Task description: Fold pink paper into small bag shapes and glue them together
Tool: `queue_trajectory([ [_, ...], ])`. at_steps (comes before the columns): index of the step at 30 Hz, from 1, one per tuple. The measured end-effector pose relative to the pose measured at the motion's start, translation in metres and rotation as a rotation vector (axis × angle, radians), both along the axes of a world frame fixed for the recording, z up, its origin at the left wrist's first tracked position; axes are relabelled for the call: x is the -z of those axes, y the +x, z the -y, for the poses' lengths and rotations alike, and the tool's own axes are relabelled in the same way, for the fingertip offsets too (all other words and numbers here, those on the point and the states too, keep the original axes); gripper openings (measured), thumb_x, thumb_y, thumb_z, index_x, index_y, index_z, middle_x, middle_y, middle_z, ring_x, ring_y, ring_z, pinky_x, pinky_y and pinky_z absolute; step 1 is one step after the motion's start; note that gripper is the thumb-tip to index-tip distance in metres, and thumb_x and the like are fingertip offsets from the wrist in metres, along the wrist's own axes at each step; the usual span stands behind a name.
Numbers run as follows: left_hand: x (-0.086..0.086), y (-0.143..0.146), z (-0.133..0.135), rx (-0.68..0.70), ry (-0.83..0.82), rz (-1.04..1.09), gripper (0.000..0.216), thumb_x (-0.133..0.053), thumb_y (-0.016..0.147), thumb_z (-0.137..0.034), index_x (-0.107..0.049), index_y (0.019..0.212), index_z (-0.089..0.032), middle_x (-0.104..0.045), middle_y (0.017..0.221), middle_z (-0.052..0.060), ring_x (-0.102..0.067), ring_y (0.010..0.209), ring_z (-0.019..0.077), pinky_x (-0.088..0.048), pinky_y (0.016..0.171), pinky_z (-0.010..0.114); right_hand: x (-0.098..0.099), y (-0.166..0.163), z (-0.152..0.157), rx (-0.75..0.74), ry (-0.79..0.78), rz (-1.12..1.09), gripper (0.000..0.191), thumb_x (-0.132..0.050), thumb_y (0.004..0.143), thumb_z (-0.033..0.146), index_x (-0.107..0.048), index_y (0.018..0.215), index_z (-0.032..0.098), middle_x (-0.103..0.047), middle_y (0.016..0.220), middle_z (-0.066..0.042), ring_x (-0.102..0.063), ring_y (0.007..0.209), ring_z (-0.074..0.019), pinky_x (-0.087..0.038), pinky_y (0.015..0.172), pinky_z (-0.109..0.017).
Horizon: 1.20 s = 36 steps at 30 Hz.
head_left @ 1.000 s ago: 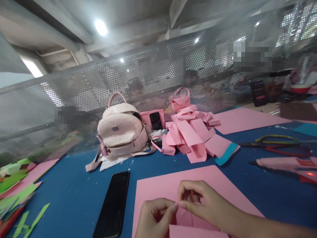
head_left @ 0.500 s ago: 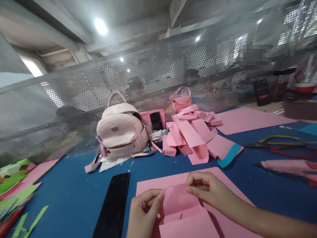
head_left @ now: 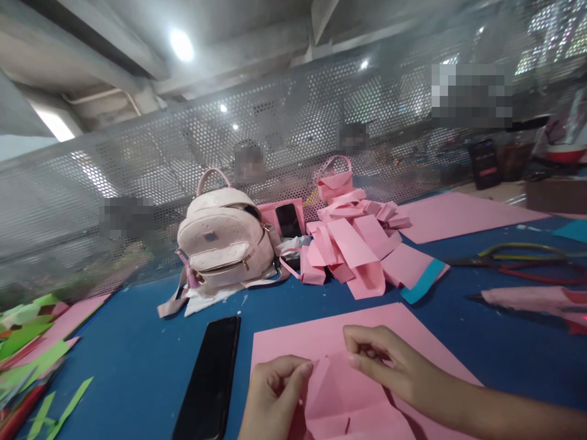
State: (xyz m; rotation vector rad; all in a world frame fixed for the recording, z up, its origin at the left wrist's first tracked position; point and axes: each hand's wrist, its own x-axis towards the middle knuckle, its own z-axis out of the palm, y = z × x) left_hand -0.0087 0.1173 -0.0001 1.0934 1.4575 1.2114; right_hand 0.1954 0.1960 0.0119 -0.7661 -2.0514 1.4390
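Note:
My left hand (head_left: 279,391) pinches the upper left corner of a folded pink paper piece (head_left: 348,397) between thumb and forefinger. Its fingers are closed. At the paper's upper right edge is my right hand (head_left: 383,360), thumb and curled fingers pressed together on it; the exact grip is partly hidden. The folded piece has a raised flap, a crosswise crease and a short dark slit near the bottom. Beneath it a larger flat pink sheet (head_left: 284,339) lies on the blue table (head_left: 132,366).
Left of my hands lies a black phone (head_left: 208,373). Behind stand a pale pink backpack (head_left: 220,238) and a heap of pink paper pieces (head_left: 343,244). Scissors (head_left: 518,260) and a pink-handled tool (head_left: 527,299) lie at right, green paper scraps (head_left: 41,354) at left. A perforated metal screen (head_left: 293,134) runs behind.
The folded paper's upper flap has bent and tilted, its left corner drawn slightly right by my left hand. My right hand has moved slightly down, staying near the paper's right edge.

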Motion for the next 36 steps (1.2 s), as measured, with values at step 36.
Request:
queue_trajectory([
  [36, -0.001, 0.007, -0.006, 0.137, 0.012, -0.123, 0.046, -0.080, 0.066, -0.047, -0.052, 0.047, -0.015, -0.041, 0.045, -0.005, -0.032, 0.045, 0.0068, -0.024, 0.044, 0.020, 0.007, -0.004, 0.006, 0.029, 0.253, 0.041, 0.064, -0.056, 0.094, 0.060, -0.019, 0.058, 0.021, -0.014, 0.057, 0.008, -0.018, 0.052, -0.0092, -0.013, 0.048, -0.027],
])
